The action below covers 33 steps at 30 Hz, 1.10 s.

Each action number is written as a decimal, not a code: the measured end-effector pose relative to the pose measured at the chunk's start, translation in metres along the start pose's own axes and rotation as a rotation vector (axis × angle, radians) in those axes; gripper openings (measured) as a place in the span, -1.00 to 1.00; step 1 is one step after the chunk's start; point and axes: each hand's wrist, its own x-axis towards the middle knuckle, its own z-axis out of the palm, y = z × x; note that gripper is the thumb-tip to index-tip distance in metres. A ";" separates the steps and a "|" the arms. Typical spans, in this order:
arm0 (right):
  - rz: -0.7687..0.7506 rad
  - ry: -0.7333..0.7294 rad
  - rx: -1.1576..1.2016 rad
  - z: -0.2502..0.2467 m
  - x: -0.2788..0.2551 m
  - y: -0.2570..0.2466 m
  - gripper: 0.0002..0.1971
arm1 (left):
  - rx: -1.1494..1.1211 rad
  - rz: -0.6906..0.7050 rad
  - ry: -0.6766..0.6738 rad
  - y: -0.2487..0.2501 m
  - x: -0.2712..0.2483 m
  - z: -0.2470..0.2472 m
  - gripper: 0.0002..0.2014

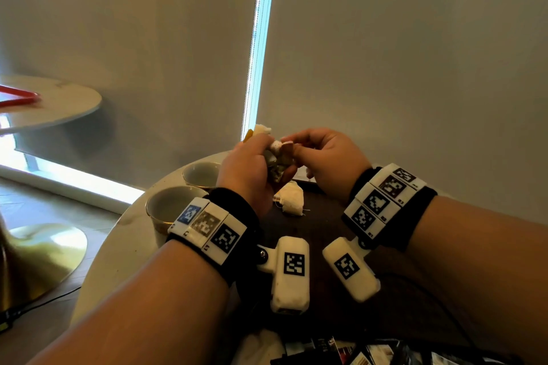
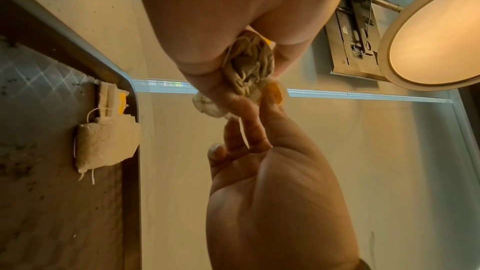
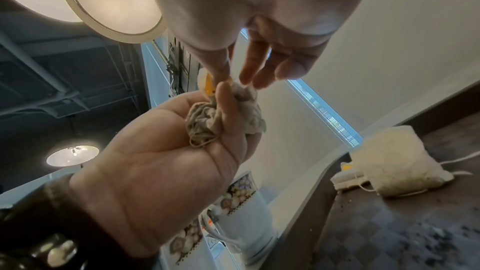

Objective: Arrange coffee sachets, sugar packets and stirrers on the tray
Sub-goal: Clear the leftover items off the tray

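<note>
Both hands are raised over the dark tray (image 1: 326,225). My left hand (image 1: 264,157) grips a crumpled bundle of beige tea-bag-like sachets (image 1: 277,161), which shows in its palm in the left wrist view (image 2: 249,64) and the right wrist view (image 3: 226,116). My right hand (image 1: 289,142) pinches the top of that bundle with thumb and forefinger, at a yellow tag (image 2: 275,92); its other fingers (image 3: 259,77) stay straight. One loose sachet (image 1: 292,197) with white strings lies on the tray near its far rim (image 2: 106,145) (image 3: 397,161).
Two pale cups (image 1: 201,173) (image 1: 169,207) stand on the round table to the left of the tray; one shows a floral band (image 3: 241,212). Several dark packets (image 1: 341,352) lie at the near edge. A second round table (image 1: 59,104) stands at far left.
</note>
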 end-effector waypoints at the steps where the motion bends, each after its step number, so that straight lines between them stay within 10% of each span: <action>1: -0.001 0.023 -0.012 0.000 0.001 0.000 -0.90 | 0.007 -0.014 -0.010 0.000 0.000 0.000 -0.73; 14: 0.077 0.184 0.086 -0.004 0.012 0.010 -0.96 | 0.127 -0.052 -0.019 -0.004 0.006 -0.003 -0.35; 20: 0.141 0.253 0.129 -0.008 0.017 0.011 -0.92 | 0.145 -0.035 0.046 -0.004 0.009 -0.003 -0.75; 33: 0.175 0.063 0.226 -0.003 0.007 0.008 -0.77 | 0.281 -0.016 -0.057 -0.006 0.010 -0.007 -0.63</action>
